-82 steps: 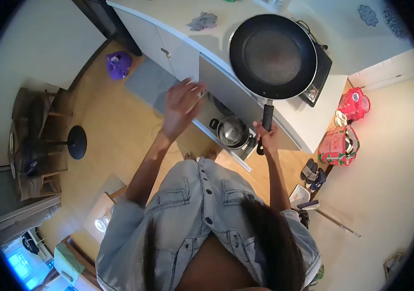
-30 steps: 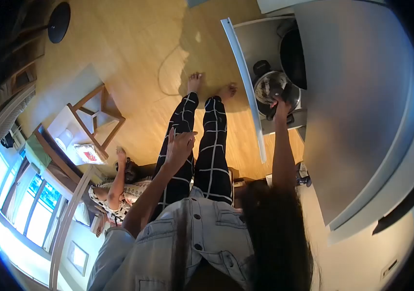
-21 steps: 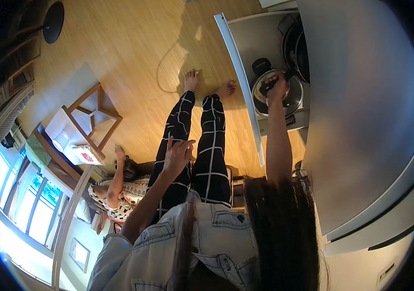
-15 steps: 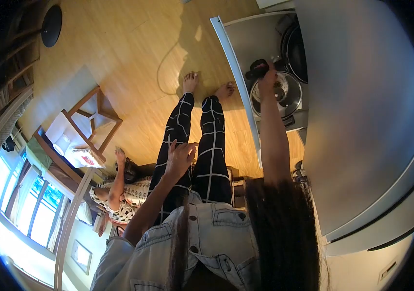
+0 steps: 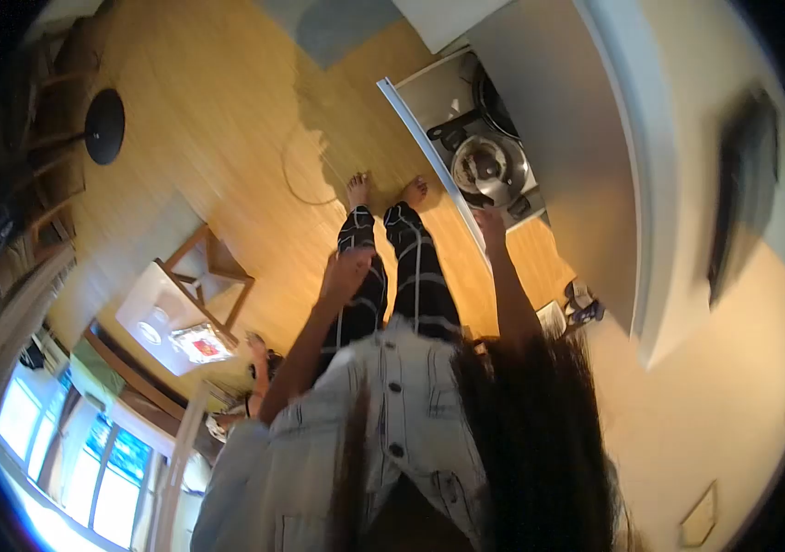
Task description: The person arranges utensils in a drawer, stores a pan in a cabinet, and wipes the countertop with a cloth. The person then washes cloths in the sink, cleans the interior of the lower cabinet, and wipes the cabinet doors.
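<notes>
My right hand [image 5: 490, 224] is at the near end of an open drawer, close to the top edge of its white front panel [image 5: 429, 158]. Blur hides its fingers, and I cannot tell whether it touches the panel. Inside the drawer a round pot with a clear glass lid [image 5: 501, 175] lies beside a dark pan [image 5: 492, 99]. A black handle [image 5: 452, 129] reaches across above the lid. My left hand [image 5: 350, 272] hovers over my checked trousers, slightly blurred, with its fingers loosely apart and nothing visible in it.
A grey cabinet front or worktop [image 5: 567, 120] borders the drawer on the right. To the left stands a wooden stool [image 5: 213, 276] near a white table [image 5: 149, 308] bearing a red-and-white packet [image 5: 201, 344]. Another person's arm [image 5: 261, 368] shows beyond my left arm.
My right hand has let go of the black handle and drawn back towards me to the drawer's near end. The handle now lies in the drawer. The whole view has shifted.
</notes>
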`<act>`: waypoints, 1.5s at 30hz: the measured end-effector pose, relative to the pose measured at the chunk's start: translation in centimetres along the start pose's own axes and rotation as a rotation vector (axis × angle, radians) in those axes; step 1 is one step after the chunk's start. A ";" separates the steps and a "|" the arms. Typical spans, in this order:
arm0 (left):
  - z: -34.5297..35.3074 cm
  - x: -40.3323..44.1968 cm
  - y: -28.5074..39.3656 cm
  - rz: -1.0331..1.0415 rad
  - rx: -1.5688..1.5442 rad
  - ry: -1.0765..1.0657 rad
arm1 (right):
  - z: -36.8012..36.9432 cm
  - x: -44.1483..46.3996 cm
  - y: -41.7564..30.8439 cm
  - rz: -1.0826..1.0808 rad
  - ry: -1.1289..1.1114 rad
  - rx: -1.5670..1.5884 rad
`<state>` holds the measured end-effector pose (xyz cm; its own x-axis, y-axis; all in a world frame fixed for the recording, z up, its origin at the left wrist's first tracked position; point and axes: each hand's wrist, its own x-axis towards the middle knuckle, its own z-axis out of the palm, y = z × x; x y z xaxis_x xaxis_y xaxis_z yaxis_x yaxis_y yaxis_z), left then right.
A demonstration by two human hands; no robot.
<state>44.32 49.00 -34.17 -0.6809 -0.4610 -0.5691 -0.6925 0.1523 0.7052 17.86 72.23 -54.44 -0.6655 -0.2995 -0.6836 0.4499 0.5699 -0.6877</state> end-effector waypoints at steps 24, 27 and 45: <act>-11.3 15.0 38.8 1.022 0.582 0.533 | -27.2 -21.7 -24.3 -0.344 1.506 -0.229; -10.9 17.8 38.3 1.030 0.697 0.496 | -25.7 -21.8 -26.4 -0.221 1.624 -0.150; -19.6 29.4 43.0 0.918 0.580 0.809 | -25.0 -22.3 -28.0 -0.154 1.636 -0.012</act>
<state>-0.81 24.86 -12.31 -0.7572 -0.3451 0.5546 -0.2044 0.9316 0.3005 5.15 82.08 -13.83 -0.5878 0.7236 0.3618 0.3247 0.6206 -0.7137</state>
